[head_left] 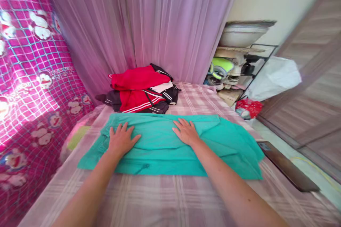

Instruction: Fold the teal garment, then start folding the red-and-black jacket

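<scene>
A teal garment [160,152] lies folded in a wide band across the plaid-covered surface [149,198], with soft wrinkles over its top. Flat on its left part rests my left hand [121,138], fingers spread and thumb out to the side. My right hand [185,132] lies palm down right of the middle, its fingers stretched toward the far edge. Both hands touch the cloth and grip nothing. Which kind of garment it is I cannot tell.
Beyond the teal cloth is a heap of red and black clothes [144,81] before a purple curtain [160,25]. A phone [289,166] with a cable lies at the right edge. A rack [246,51] stands back right; a pink patterned curtain [39,78] hangs left.
</scene>
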Motion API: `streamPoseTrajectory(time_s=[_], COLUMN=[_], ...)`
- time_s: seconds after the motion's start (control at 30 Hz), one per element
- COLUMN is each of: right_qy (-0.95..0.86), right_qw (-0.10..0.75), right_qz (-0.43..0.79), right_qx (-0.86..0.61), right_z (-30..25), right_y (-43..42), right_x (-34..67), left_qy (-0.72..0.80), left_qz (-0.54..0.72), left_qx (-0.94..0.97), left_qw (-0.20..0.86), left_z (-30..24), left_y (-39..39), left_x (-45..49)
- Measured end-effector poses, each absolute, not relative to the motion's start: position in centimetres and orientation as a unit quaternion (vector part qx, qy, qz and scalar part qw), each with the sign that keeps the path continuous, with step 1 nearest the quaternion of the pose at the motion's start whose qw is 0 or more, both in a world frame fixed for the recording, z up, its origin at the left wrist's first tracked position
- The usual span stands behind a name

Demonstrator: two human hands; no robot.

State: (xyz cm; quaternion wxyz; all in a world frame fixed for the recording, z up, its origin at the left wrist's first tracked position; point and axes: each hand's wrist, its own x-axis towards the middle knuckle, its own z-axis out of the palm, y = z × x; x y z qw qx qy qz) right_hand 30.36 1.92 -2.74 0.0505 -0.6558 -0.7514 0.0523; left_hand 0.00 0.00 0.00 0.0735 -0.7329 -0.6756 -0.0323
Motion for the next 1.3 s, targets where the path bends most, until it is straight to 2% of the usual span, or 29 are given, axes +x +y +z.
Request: streamPoseTrajectory(time_s=[0.2, 0.57, 0.83, 1.07, 1.3], right_qy=[-0.75, -0.755, -0.771, -0.692, -0.664], right_qw=[0.043, 0.043, 0.02, -0.022, -0.017], right_qz=[0.067, 0.075, 0.121, 0.035, 0.037], right_qx=[-0.657, -0.65, -0.624, -0.72, -0.747], right_z=[-2.7, -2.5, -2.2, -2.9, -2.8], right_y=[2.0, 1.9, 3.2, 3.6, 3.8], right_x=[30.4, 30.4, 33.8, 44.2, 44.6], left_qy=[-0.554, -0.712, -0.716, -0.714, -0.715], left_qz=[-0.053, -0.019, -0.026, -0.022, -0.023], left_qx=[-0.831, -0.701, -0.696, -0.699, -0.696], left_qw=[0.012, 0.031, 0.042, 0.047, 0.051], left_z=[0.3, -1.5, -2.2, -2.4, -2.3], left_y=[3.7, 6.2, 6.7, 7.0, 6.9], left_x=[5.4, -0.5, -0.4, -0.8, -0.6])
